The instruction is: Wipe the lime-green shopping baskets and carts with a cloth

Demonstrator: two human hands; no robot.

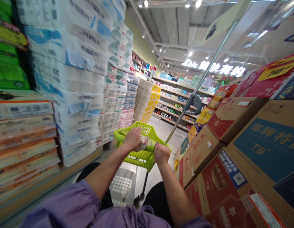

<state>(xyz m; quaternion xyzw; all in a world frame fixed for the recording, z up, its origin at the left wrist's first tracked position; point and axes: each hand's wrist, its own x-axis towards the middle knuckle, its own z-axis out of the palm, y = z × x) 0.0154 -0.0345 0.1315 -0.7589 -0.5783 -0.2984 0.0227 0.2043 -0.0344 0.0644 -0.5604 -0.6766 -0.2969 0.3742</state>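
Left hand (132, 139) and right hand (162, 154) grip the green shopping cart (150, 148) — a patterned bundle (143, 142) beside the left. Steering calls for clearance from the cartons (203, 148).

Part-hidden patterned bundle (143, 142) behind left hand (132, 139) at near edge of green basket (119, 136), blurred orange packs (25, 155) cut off at left, far-shelf goods (176, 105) too small to tell.
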